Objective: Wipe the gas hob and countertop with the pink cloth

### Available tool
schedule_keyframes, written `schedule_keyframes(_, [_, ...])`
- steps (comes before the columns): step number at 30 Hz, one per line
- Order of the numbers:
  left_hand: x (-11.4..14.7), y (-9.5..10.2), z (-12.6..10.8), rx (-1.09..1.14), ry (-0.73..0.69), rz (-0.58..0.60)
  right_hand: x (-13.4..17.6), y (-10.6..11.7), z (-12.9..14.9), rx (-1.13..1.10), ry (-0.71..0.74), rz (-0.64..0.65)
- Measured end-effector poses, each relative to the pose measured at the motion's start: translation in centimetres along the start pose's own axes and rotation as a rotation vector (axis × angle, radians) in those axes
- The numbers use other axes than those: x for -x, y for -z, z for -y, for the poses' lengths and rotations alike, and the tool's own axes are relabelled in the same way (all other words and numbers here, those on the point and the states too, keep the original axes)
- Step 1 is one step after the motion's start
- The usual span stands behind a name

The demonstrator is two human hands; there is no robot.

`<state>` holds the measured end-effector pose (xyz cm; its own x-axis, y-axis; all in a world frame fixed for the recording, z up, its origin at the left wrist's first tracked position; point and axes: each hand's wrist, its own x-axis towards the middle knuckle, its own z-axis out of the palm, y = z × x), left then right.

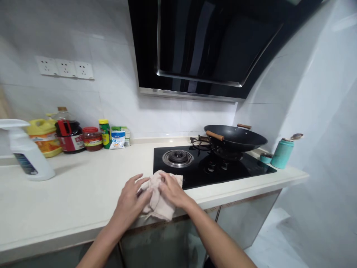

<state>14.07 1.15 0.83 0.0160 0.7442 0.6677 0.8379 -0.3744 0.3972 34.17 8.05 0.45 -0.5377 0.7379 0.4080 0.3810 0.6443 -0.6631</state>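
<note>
A pale, crumpled cloth (164, 208) lies at the front left corner of the black gas hob (192, 178), its lower edge hanging over the counter's front. My right hand (173, 190) is closed on the top of the cloth, fingers bunching the fabric. On the cloth's left side, my left hand (130, 199) has its fingers curved, with thumb and fingertips on the fabric and a gap between them. Part of the cloth is hidden behind both hands. Just behind the cloth is the uncovered left burner (177, 158).
A black wok (237, 137) with wooden handles sits on the right burner, under the range hood (206, 44). A turquoise jar (282, 153) stands right of the hob. At left are a white spray bottle (30, 156), a yellow jug (44, 139), and a red-lidded jar (92, 139).
</note>
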Motion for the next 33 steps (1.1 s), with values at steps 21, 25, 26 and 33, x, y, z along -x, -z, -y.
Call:
schedule_keyframes(21, [-8.5, -7.6, -3.3, -0.393, 0.248, 0.694, 7.2, 9.0, -9.5, 0.495, -0.099, -0.239])
schedule_keyframes(25, [-11.5, -9.0, -0.9, -0.43, 0.312, 0.644, 7.4, 8.9, -9.9, 0.502, -0.094, -0.267])
schedule_keyframes(26, [-12.2, -9.3, -0.3, -0.44, 0.327, 0.63, 7.5, 8.9, -10.1, 0.5, -0.087, -0.283])
schedule_keyframes(33, [-14.9, -10.5, 2.0, -0.511, 0.323, 0.579, 7.4, 8.7, -10.1, 0.453, -0.101, -0.353])
